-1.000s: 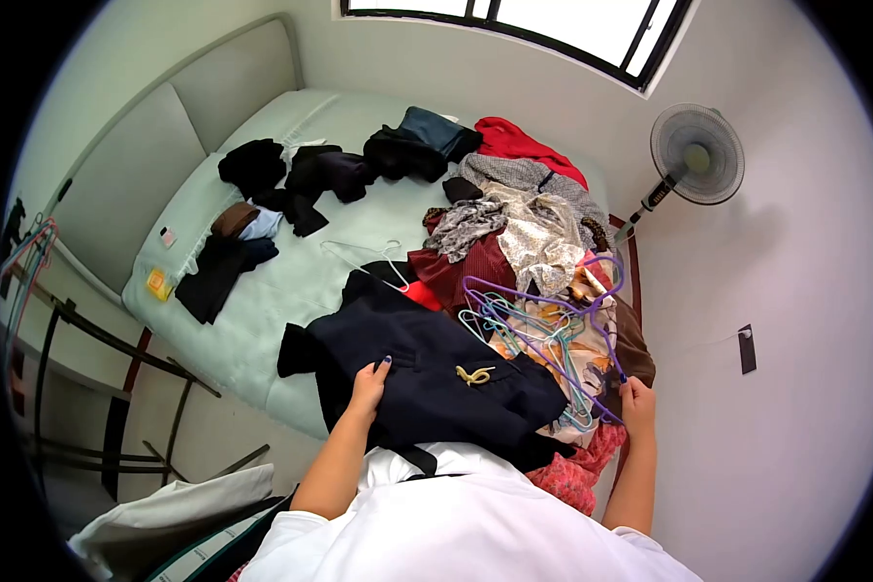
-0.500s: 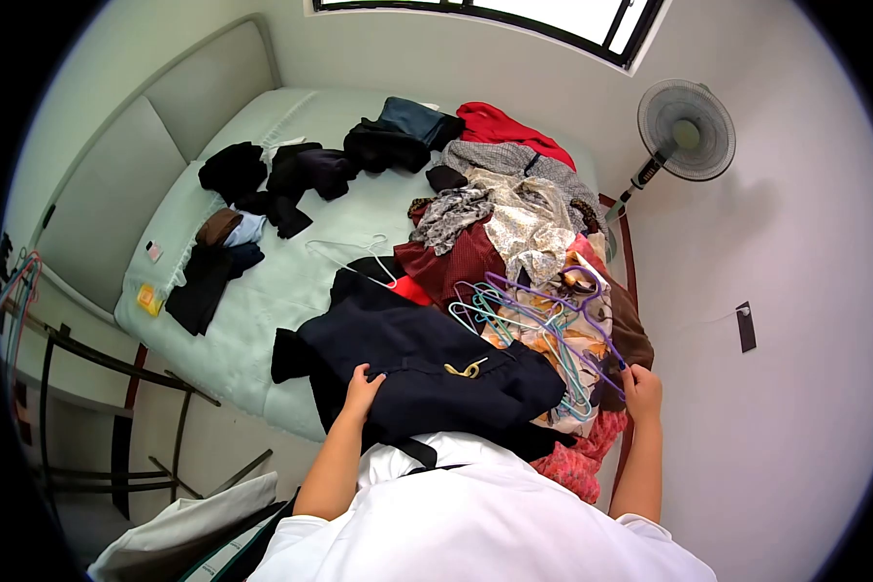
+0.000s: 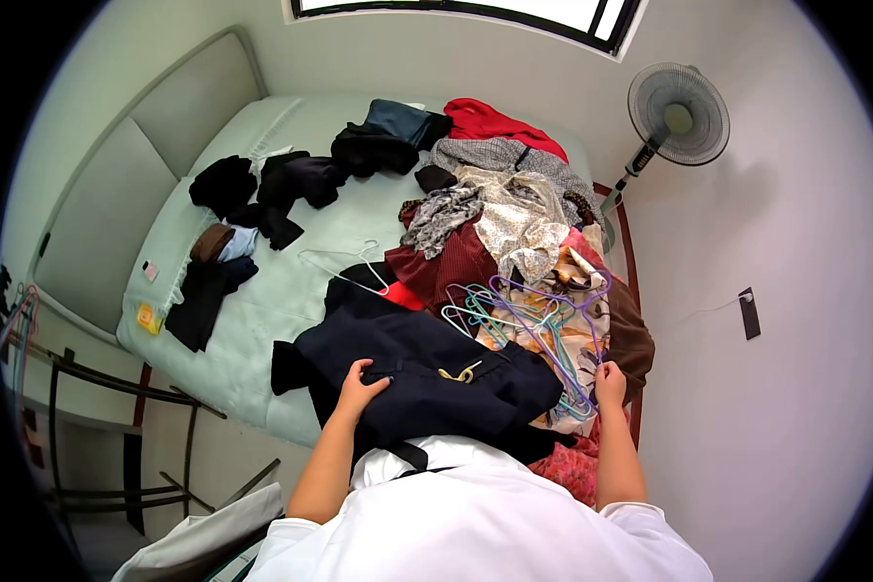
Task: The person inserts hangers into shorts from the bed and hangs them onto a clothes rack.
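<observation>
A dark navy garment (image 3: 417, 354) with a yellow-green drawstring (image 3: 459, 372) lies spread across the near part of the bed. My left hand (image 3: 361, 390) rests on its near left portion, thumb and forefinger apart. On the right, my right hand (image 3: 610, 385) is closed on one end of a purple clothes hanger (image 3: 590, 306). That hanger lies over a bunch of white, teal and purple hangers (image 3: 524, 320), on top of a floral garment (image 3: 590, 341). A single white hanger (image 3: 344, 270) lies just beyond the navy garment.
On the bed (image 3: 262, 335), dark folded clothes (image 3: 301, 179) lie toward the headboard. A heap with a maroon garment (image 3: 446, 260), a patterned cream one (image 3: 514, 209) and a red one (image 3: 504, 126) covers the right side. A standing fan (image 3: 677, 116) is at the far right corner; a metal frame (image 3: 184, 446) stands at lower left.
My right hand has shifted slightly left and up with the purple hanger's end. My left hand's thumb and forefinger have spread on the navy garment. The whole view has tilted a little.
</observation>
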The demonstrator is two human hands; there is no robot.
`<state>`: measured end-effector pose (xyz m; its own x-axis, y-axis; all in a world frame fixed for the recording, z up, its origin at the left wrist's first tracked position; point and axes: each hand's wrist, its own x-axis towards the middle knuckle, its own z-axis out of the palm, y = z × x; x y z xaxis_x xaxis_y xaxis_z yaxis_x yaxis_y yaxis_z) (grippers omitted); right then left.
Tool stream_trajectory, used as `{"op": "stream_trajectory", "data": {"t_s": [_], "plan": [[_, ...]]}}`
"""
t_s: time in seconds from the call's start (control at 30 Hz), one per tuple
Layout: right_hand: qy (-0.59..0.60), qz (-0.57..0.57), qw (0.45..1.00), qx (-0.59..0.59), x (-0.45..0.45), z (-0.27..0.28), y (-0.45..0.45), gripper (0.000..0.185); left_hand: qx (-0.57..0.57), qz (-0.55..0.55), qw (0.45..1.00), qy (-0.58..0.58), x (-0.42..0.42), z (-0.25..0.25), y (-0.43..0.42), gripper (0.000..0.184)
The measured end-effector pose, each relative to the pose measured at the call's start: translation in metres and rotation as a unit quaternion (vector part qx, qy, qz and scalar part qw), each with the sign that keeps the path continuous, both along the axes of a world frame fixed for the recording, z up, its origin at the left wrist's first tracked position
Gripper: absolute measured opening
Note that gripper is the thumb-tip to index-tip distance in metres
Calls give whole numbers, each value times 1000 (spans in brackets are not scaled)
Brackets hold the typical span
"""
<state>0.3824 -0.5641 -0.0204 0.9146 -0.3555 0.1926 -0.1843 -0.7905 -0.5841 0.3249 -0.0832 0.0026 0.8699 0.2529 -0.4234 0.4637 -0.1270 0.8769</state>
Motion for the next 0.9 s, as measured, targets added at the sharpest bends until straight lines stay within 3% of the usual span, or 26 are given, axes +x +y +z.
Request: {"op": "stream_trajectory", "data": {"t_s": [0.07,0.17,0.2,0.27,0.33,0.4,0.47,0.53,0.6,0.63,0.67,0.7,0.73,0.77,0.9], "plan": [[60,-23,998,17,7,-11,-5,13,24,7,1000,-5,1,-16,3,57],[-49,-46,990,-121,20,-35,-3,18,80,-24,996,-36,-1,-36,10,52],[-48,-46,991,-119,22,-29,7,18,79,-38,996,-19,-2,-38,11,48],[-97,84,985,-118,27,-16,31,19,79,-51,996,-2,-2,-40,11,45],[-52,197,979,-15,29,-34,56,21,75,-60,995,21,-4,-36,11,40],[-11,275,960,44,26,-15,92,23,66,-50,996,27,-3,-28,8,37],[3,299,954,7,33,-37,109,24,61,-19,997,-37,-1,-24,7,34],[18,294,955,-27,39,-43,123,27,58,-11,991,-119,2,-2,10,30],[-7,259,954,-149,40,-25,139,32,79,45,978,-189,5,33,17,26],[-1,282,947,-156,45,-38,139,38,28,75,970,-231,4,49,25,26],[0,280,948,-154,51,-48,142,38,-9,101,963,-250,-1,62,37,26],[159,322,932,-39,57,-61,143,39,-44,129,956,-260,-8,89,41,27],[310,353,879,77,60,-67,143,41,-48,158,945,-281,-15,102,51,28],[274,355,894,19,53,-67,144,36,-87,184,935,-291,-24,111,61,29],[268,296,917,2,35,-53,148,26,-156,148,925,-313,-46,133,79,31]]}}
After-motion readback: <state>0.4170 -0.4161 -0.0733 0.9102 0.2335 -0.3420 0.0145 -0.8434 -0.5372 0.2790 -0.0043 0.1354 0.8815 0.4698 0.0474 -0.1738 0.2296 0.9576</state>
